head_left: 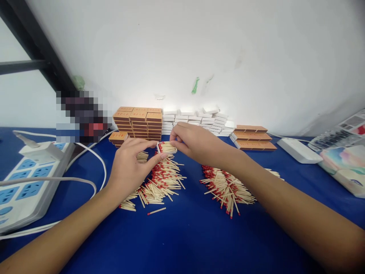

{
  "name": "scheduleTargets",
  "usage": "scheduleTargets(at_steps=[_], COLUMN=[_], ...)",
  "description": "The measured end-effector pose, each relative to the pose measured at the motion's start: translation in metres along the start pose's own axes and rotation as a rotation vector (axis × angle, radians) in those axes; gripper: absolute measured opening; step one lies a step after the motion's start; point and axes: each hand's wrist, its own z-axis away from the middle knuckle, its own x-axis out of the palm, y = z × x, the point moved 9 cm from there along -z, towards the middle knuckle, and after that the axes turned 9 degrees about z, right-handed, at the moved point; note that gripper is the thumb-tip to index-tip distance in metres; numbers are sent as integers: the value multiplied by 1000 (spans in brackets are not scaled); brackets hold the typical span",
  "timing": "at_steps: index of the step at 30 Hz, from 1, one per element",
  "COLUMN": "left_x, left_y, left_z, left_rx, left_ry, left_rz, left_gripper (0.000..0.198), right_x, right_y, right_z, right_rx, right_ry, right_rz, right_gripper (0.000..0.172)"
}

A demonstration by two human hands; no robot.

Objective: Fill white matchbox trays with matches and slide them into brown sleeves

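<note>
My left hand (132,161) grips the end of a small white matchbox tray (158,148) between thumb and fingertips. Matches (168,147) lie lengthwise in the tray, their red heads toward my left fingers. At the other end, my right hand (188,141) has its fingertips pinched on the pale ends of these matches; the exact contact is partly hidden. Below both hands spreads a loose pile of red-headed matches (164,182), partly covered by my left hand. A second match pile (228,190) lies to the right, under my right forearm.
Against the wall stand stacked orange-brown matchboxes (138,121), white trays (196,120) and more matchboxes (253,137). A power strip (34,182) with white cables is at left. A white adapter (299,149) and tissue pack (346,167) sit at right on the blue table (182,236).
</note>
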Motion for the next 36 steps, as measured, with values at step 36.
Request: scheduleTargets(at_steps=[36], left_x=[1], left_y=[23], left_z=[10], left_rx=[-38], left_ry=[-6], left_rz=[175], left_gripper=[28], right_x=[3], right_y=[5], right_z=[47], right_rx=[228], right_ry=[-188], right_rz=[-676], right_gripper=[37])
